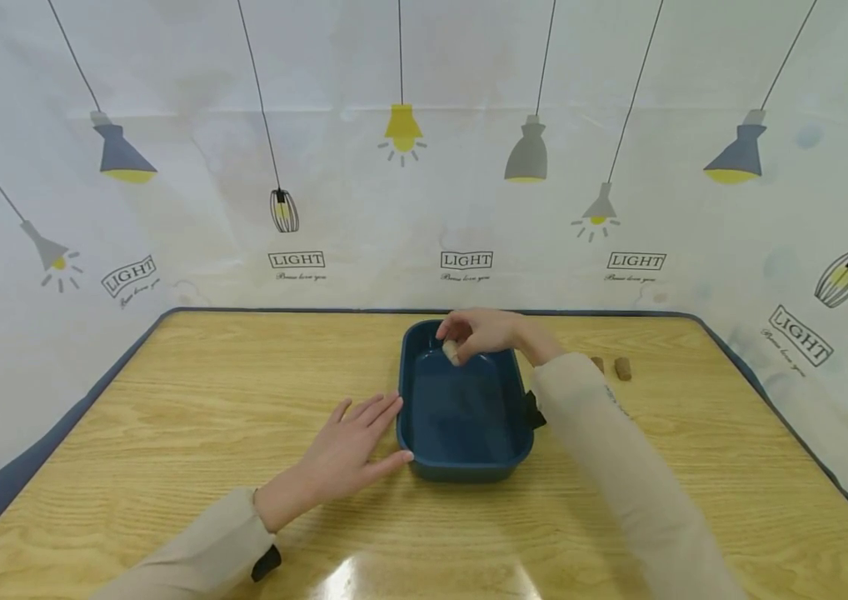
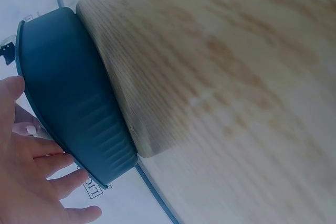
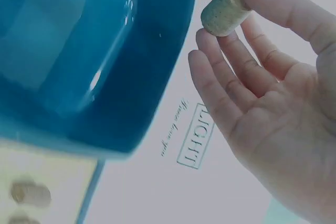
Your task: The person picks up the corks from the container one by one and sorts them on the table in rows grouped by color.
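A deep blue rectangular dish (image 1: 461, 408) with rounded corners stands on the wooden table. Over its far end my right hand (image 1: 486, 329) pinches a cork (image 1: 451, 352) between thumb and fingertips; the right wrist view shows this cork (image 3: 224, 11) as short and cylindrical. My left hand (image 1: 349, 446) rests at the dish's left side, fingers extended, fingertips and thumb at the rim. In the left wrist view its fingers (image 2: 52, 163) lie along the dish's outer wall (image 2: 73, 93).
Two more corks lie on the table right of the dish, one cork (image 1: 622, 368) in full sight and another cork (image 1: 599, 364) partly behind the right sleeve. The wooden table (image 1: 244, 375) ends at a wall cloth (image 1: 364, 225) printed with lamps.
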A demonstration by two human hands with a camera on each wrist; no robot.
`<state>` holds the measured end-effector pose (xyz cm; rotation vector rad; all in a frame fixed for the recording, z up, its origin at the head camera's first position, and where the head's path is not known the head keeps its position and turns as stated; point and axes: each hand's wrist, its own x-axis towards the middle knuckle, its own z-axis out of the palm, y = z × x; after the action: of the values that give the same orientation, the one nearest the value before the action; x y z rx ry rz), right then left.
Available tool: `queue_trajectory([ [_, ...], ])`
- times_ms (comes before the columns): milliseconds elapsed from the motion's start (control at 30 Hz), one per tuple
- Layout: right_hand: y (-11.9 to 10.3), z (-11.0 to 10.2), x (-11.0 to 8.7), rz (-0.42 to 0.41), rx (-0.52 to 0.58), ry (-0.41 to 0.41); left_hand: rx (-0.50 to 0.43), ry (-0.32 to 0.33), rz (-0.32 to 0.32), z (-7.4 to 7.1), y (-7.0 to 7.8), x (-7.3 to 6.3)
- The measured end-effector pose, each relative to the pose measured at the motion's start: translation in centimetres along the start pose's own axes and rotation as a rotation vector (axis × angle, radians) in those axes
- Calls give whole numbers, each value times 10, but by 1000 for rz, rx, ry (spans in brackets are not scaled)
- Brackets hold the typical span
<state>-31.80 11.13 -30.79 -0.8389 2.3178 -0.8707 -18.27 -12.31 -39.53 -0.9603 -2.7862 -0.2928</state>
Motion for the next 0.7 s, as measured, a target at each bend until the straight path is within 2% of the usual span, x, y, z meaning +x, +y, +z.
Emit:
queue_trajectory([
  [200, 2, -10, -19, 32, -29, -11, -10, 0, -2, 0, 1, 0],
  [567, 28, -20, -57, 47, -60, 8, -30, 25, 4, -1, 1, -1],
  [700, 36, -22, -72, 42, -80, 38, -32, 21, 4, -1, 2, 0],
])
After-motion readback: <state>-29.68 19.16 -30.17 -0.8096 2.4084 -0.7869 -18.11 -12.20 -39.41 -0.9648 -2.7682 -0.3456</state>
